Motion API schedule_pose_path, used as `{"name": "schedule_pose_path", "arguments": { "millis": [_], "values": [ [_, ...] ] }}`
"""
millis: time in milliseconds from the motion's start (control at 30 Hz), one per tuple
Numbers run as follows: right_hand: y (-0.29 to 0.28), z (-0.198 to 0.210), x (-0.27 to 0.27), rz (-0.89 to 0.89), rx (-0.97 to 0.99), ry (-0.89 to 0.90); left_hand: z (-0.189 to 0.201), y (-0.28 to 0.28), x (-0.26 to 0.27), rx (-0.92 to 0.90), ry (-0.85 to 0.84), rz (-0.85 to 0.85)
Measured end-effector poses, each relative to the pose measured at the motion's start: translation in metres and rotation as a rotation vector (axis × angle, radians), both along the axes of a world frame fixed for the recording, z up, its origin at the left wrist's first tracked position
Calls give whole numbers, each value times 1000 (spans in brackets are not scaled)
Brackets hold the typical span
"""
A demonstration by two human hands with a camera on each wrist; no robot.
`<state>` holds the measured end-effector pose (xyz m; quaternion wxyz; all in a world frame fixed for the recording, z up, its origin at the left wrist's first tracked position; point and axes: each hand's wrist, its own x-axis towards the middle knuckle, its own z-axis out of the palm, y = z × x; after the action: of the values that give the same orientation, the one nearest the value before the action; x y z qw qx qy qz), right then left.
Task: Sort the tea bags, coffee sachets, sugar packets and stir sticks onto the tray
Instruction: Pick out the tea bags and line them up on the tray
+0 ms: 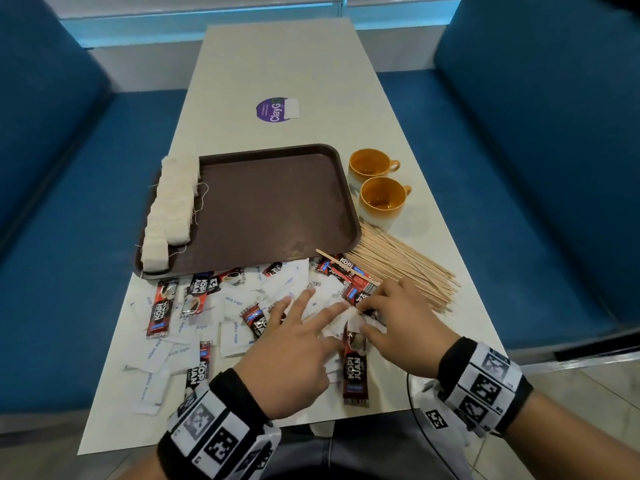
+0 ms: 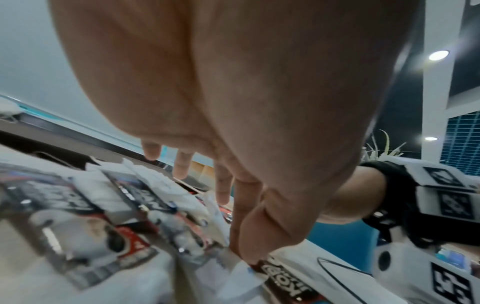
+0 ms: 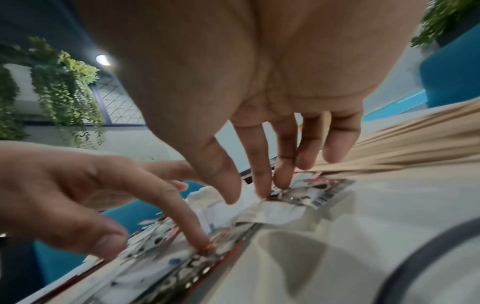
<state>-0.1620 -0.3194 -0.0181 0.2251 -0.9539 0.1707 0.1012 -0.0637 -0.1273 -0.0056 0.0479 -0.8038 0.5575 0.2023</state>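
- The worktop (image 1: 294, 64) carries everything: the brown tray (image 1: 277, 202) lies in the middle, with the unsorted pile on the near side of it, probably so that each kind can be lifted straight across.
- On the tray only the tea bags (image 1: 169, 213) are laid, in overlapping rows along its left edge; that leaves the rest of the tray bare, I judge for the other three kinds.
- The stir sticks (image 1: 408, 268) lie fanned in a loose bundle on the worktop off the tray's near right corner, beside two orange cups (image 1: 377, 188).
- Coffee sachets (image 1: 161, 306) and white sugar packets (image 1: 235, 334) are mixed flat in front of the tray, none on it yet.
- The left hand (image 1: 294, 355) is spread, fingers straight, its fingertip pressing down on the pile, seemingly to steady it.
- The right hand (image 1: 398, 317) curls its thumb and fingertips into a pinch on a crumpled white packet (image 3: 270, 211) lying among the sachets, likely picking it out.
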Motion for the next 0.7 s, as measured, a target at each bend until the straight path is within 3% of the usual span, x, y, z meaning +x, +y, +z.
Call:
{"name": "schedule_pose_path", "arguments": {
  "millis": [433, 700],
  "values": [
    [0, -8, -23, 51, -4, -83, -18, 57, 28, -75, 132, 151],
    [24, -6, -17, 215, 35, 15, -20, 85, 41, -325, 231, 272]
  ]
}}
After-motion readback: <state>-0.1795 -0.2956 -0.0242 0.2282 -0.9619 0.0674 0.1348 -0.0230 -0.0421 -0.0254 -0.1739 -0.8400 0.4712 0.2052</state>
